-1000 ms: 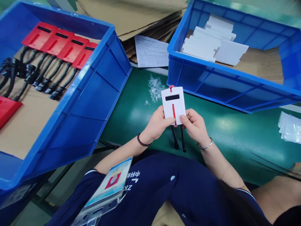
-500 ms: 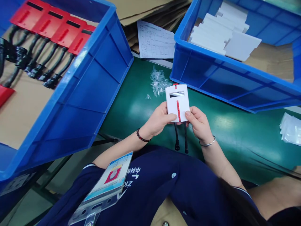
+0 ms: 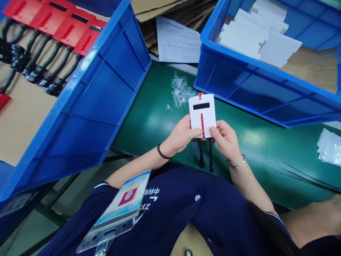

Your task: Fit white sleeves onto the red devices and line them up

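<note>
Between my two hands is a white electronic device (image 3: 196, 119) with a dark display window, a red strip down its middle and a red loop at its top. Two short black cables (image 3: 201, 154) with connectors hang from its lower edge. My left hand (image 3: 183, 134) grips the lower left corner, thumb on the front face beside the red strip. The lower right corner is pinched by my right hand (image 3: 225, 138), its thumb on the front too. The fingers behind the device are mostly hidden.
A blue crate (image 3: 125, 71) at left holds red devices (image 3: 64, 26) with black cables. Another blue crate (image 3: 239, 85) at right contains white covers (image 3: 279, 48). Small clear plastic pieces (image 3: 181, 90) lie on the green table, plastic bags (image 3: 330, 146) at right. A printed sheet (image 3: 178, 41) rests behind.
The device has tilted slightly, so its window now looks dark where it reflected light before. Both hands keep the same hold. The view has shifted a little.
</note>
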The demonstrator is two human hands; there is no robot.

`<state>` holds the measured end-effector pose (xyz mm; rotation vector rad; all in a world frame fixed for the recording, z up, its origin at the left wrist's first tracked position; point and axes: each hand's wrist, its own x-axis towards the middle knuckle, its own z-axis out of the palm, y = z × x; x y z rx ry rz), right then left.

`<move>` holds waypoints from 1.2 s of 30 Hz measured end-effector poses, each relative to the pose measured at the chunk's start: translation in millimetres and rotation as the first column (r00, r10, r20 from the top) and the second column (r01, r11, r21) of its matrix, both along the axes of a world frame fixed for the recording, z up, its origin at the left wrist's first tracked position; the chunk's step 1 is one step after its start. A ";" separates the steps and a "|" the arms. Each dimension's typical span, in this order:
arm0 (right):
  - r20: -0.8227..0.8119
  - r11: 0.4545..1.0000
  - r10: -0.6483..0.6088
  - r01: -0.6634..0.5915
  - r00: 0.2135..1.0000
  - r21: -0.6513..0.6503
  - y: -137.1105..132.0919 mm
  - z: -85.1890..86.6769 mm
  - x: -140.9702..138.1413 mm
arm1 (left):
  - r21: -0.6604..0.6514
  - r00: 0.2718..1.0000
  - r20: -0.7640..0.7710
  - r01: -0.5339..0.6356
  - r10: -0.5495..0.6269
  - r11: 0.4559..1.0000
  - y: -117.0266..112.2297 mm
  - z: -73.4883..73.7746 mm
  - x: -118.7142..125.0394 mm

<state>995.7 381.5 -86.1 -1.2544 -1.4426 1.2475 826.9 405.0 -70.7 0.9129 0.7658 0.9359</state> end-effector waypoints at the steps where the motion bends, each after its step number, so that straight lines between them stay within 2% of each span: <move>1: 0.011 1.000 -0.002 0.002 1.000 0.008 -0.4 -0.5 0.1 | 0.013 1.000 -0.006 -0.002 0.002 1.000 0.2 -1.3 0.1; 4: -0.010 1.000 -0.007 0.007 1.000 0.015 -0.9 -1.8 -1.0 | 0.030 1.000 -0.019 -0.014 0.014 0.999 0.7 -4.9 0.4; 8: -0.111 1.000 0.005 -0.007 0.994 -0.019 0.9 -2.3 -3.7 | -0.016 1.000 -0.010 0.003 -0.004 1.000 0.7 -4.5 -0.1; 13: -0.115 0.999 -0.009 0.003 0.993 -0.049 3.4 -0.1 -4.2 | -0.056 0.996 0.077 0.043 -0.039 0.997 1.4 -1.5 -5.2; 17: -0.109 0.997 -0.065 0.061 0.992 -0.046 3.8 1.1 -1.9 | -0.134 0.994 0.106 0.016 -0.002 0.991 1.1 -7.7 -11.2; 21: -0.114 0.994 -0.104 0.098 0.988 -0.054 3.4 -0.2 0.5 | -0.094 0.997 0.071 0.019 -0.012 0.995 0.3 -11.4 -15.1; 27: -0.230 0.994 -0.071 0.049 0.971 -0.098 0.7 -9.6 0.4 | -0.053 0.998 0.000 0.057 -0.057 0.997 1.4 -2.1 -18.6; 32: -0.318 0.993 -0.026 -0.013 0.948 -0.121 2.3 -18.3 2.1 | -0.038 0.998 -0.046 -0.038 0.036 0.999 10.1 1.0 -20.3; 36: -0.346 0.971 -0.050 -0.035 0.937 -0.236 -1.2 -15.6 -1.5 | 0.044 0.984 -0.116 -0.132 0.137 0.990 24.5 -1.9 -16.7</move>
